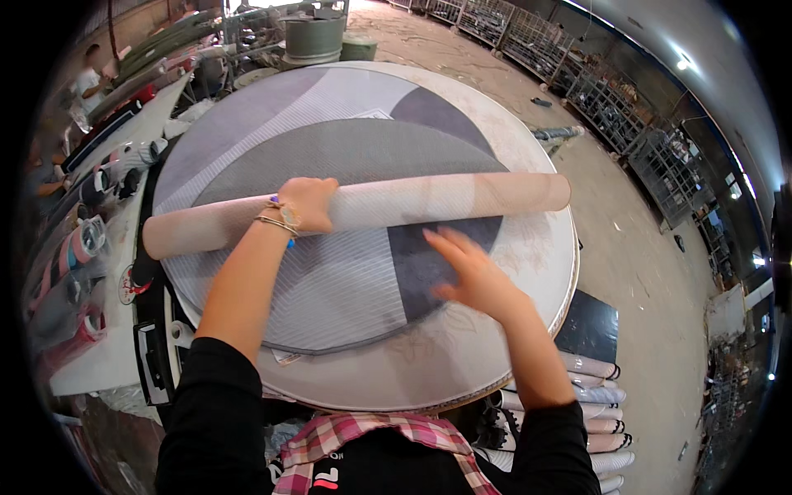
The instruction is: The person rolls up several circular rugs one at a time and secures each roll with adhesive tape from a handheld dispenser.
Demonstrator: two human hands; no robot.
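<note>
Visibly, the left grip [307, 205] is curled onto the pale roll [412, 200], the right grip [472, 276] parted.

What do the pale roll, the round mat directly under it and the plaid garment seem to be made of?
Pale roll: probably a textile with a matte finish; it shows fine ribbing and no strong gloss, but the fibre is unclear.
Round mat: likely matte fabric, judging by its ribbed panels and dark edging.
Plaid garment: apparently soft cloth, dull-surfaced and draped.
</note>
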